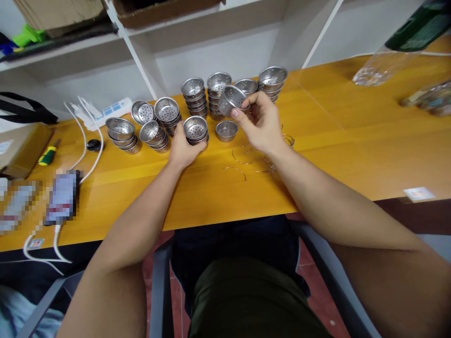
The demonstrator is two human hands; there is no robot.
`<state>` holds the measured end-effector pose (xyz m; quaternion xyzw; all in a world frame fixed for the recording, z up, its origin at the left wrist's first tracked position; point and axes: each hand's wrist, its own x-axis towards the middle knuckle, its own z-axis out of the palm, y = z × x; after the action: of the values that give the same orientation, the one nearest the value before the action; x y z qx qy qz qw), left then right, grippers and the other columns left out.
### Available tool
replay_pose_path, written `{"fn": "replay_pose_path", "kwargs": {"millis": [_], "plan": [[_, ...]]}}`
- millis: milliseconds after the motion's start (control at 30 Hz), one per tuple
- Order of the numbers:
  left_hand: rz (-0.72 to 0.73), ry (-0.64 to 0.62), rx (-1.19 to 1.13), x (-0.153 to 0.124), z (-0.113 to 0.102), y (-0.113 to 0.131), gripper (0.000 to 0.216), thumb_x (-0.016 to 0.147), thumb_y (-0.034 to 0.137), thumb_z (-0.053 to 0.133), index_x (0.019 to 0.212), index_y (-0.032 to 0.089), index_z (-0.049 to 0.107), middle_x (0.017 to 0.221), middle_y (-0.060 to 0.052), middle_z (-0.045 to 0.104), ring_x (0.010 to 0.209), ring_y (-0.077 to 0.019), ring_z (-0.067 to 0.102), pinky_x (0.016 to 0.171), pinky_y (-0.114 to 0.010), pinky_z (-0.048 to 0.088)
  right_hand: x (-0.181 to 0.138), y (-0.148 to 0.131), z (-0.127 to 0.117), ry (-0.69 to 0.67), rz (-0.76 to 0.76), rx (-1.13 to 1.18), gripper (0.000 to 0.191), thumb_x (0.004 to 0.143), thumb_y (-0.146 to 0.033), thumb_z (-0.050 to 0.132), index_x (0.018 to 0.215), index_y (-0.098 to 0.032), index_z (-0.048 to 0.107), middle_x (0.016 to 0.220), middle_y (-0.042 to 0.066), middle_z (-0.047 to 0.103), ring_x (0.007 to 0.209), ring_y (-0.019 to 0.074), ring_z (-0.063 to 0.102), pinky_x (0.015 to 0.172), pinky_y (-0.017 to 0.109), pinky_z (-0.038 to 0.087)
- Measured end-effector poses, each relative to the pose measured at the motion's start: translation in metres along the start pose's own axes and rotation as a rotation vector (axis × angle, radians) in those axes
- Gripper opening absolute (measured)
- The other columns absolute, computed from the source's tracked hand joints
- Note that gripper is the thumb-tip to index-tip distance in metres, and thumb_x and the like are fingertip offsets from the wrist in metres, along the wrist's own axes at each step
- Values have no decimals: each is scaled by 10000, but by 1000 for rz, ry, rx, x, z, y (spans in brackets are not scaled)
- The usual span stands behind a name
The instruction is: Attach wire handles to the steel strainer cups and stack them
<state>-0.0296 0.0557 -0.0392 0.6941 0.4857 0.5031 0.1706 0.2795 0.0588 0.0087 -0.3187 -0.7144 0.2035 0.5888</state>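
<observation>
In my right hand (262, 117), a small perforated metal cup (229, 101) is pinched at its rim between thumb and fingers, tilted and raised above the table. My left hand (185, 148) wraps round a short stack of perforated metal cups (196, 129) standing on the wood. Between the hands, a single shallow metal cup (227, 132) rests on the table. Several thin curved wire pieces (241, 157) lie below and beside my right hand, partly hidden by my forearm.
Taller cup stacks (193, 96) line the back, and leaning stacks (121, 134) stand at left. Farther left are a phone (63, 197) with white cables, a power strip (112, 110) and a green-yellow screwdriver (48, 154). A plastic bottle (391, 56) is at back right. White shelving (225, 47) rises behind.
</observation>
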Motion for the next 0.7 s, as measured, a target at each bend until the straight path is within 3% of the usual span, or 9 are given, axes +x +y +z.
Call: {"fn": "replay_pose_path", "kwargs": {"millis": [233, 467, 600, 700], "plan": [[-48, -20, 55, 3, -7, 9, 968, 673, 127, 1078, 1520, 235, 621, 1544, -183, 753, 1585, -509, 747, 1484, -796, 526, -4, -3, 6, -47, -30, -8, 653, 1101, -935, 790, 1352, -334, 753, 1290, 126, 788, 1220, 377, 797, 1150, 674, 763], [-72, -24, -16, 4, -5, 0, 957, 774, 169, 1076, 1571, 250, 554, 1509, -158, 780, 1481, -426, 799, 1412, -742, 598, -10, -23, 13, -77, -88, -56, 586, 1091, -873, 845, 1310, -333, 783, 1328, 117, 800, 1333, 406, 779, 1272, 710, 692], [-158, -33, 16, 3, -7, 19, 912, 800, 222, 1044, 1556, 277, 538, 1488, -139, 799, 1412, -404, 832, 1336, -678, 660, -3, -35, 17, -150, -93, -106, 573, 1065, -856, 887, 1274, -332, 792, 1377, 124, 804, 1424, 453, 756, 1337, 761, 625], [-196, -55, 44, 1, -8, 37, 908, 797, 219, 1023, 1552, 274, 524, 1536, -166, 794, 1450, -415, 829, 1328, -641, 669, 10, -39, 25, -227, -74, -120, 552, 1058, -840, 904, 1235, -333, 776, 1337, 122, 808, 1386, 459, 758, 1333, 777, 616]]}}
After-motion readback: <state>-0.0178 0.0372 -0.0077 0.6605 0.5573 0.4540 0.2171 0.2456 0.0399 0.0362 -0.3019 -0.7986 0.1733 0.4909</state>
